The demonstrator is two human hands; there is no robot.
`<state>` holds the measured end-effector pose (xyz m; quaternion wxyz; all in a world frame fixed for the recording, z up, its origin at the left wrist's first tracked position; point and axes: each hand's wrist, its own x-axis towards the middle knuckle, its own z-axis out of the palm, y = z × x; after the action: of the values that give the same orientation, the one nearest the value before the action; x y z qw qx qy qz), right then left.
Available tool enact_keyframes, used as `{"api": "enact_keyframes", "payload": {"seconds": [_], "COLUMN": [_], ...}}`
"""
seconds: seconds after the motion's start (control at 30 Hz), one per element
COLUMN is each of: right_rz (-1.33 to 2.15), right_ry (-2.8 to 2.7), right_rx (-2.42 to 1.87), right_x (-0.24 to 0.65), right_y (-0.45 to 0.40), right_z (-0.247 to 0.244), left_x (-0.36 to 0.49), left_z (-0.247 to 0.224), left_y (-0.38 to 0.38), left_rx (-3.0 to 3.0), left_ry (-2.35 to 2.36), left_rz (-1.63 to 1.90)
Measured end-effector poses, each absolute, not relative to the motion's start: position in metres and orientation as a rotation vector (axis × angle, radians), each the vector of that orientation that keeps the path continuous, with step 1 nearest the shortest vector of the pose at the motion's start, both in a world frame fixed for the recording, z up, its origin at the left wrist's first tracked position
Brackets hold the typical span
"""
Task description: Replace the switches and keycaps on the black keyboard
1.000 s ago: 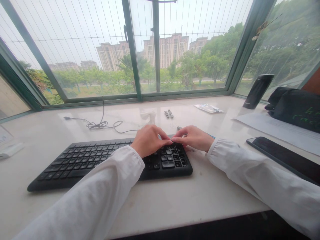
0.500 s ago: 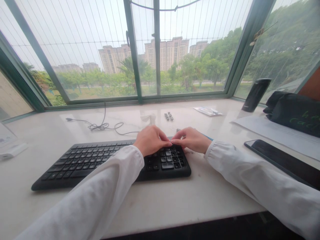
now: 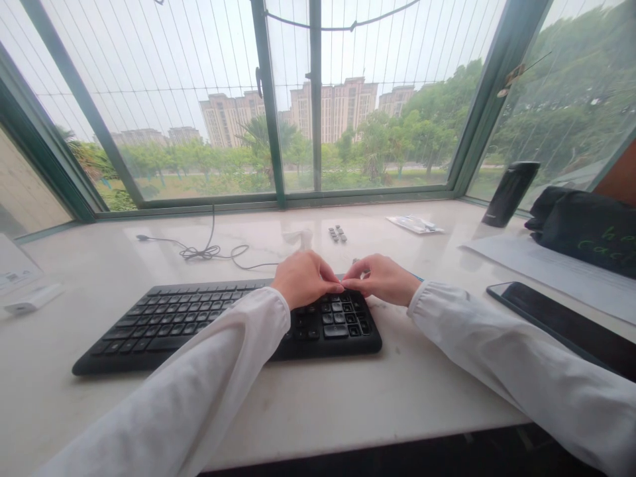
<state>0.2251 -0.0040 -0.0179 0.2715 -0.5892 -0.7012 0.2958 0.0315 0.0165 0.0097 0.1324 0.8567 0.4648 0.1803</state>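
Observation:
A black keyboard (image 3: 173, 311) lies on the pale counter, its number pad at the right end. Some key positions at that end are open sockets without caps. Over the top of the number pad, my left hand (image 3: 305, 278) is closed in a pinch. My right hand (image 3: 380, 278) pinches from the other side, and the fingertips of both hands meet. Whatever sits between them is too small to make out. Behind my hands, several loose keycaps (image 3: 337, 233) stand in a small group on the counter. A thin blue item shows partly behind my right hand.
A coiled cable (image 3: 201, 252) lies behind the keyboard. At the right are a phone (image 3: 551, 321), paper sheets (image 3: 561, 271), a dark cloth bag (image 3: 581, 222) and a black cylinder (image 3: 511, 194). A plastic packet (image 3: 415, 225) lies near the window. A white object (image 3: 34, 299) sits far left.
The view has shifted slightly, so everything sits a little further right and lower. Both hands keep their pinch at the same place over the number pad.

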Motion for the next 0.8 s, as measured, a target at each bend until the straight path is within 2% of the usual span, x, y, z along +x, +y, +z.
{"api": "enact_keyframes", "payload": {"seconds": [0.2,0.4,0.6,0.7,0.8], "right_rz": [0.883,0.663,0.92,0.836,0.6], "right_ry": [-1.908,-1.985,-1.76,-1.75,-1.876], "right_rx": [-1.539,-1.56,-1.535,-1.526,-1.549], "right_x": [0.225,0.223,0.225,0.226,0.228], "right_y": [-0.001,-0.008,-0.008,-0.008,-0.01], "right_z": [-0.014,-0.013,-0.011,-0.008,-0.005], "left_x": [0.033,0.033,0.025,0.02,0.018], "left_z": [0.01,0.008,0.001,-0.002,-0.002], "left_y": [0.013,0.015,0.021,0.023,0.022], "left_rx": [2.494,2.484,2.403,2.478,2.649], "left_ry": [1.396,1.394,1.19,1.273,1.35], "left_rz": [0.521,0.498,0.622,0.753,0.813]}}
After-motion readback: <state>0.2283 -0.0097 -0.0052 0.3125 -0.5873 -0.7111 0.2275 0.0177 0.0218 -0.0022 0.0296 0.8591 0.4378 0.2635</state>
